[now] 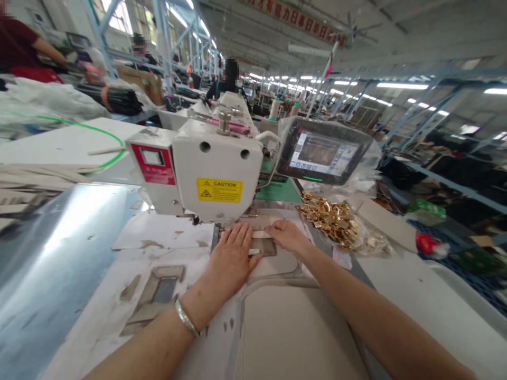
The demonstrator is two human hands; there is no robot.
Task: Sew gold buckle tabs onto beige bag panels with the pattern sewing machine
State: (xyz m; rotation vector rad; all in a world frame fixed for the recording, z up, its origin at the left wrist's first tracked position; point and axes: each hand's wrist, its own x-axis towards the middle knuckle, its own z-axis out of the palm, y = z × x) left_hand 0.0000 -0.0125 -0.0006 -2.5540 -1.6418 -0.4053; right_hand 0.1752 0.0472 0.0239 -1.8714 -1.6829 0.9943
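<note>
Under the head of a white sewing machine [222, 163], my left hand [231, 258] lies flat with its fingers stretched forward, pressing on a grey-brown frame-like plate [267, 247]. Just right of it, my right hand [290, 237] has its thumb and fingertips pinched at the far edge of a pale beige strip [259, 234] beside that plate. A beige rounded panel [273, 265] lies beneath both hands. Closer to me is a larger beige panel [297, 332]. What sits under my left palm is hidden.
Gold metal pieces [332, 219] are heaped right of the machine, below a control screen [322, 153]. A taped rectangular cutout [158, 295] is at the left on white paper. Beige strips [24, 190] lie far left. Other people sit further back.
</note>
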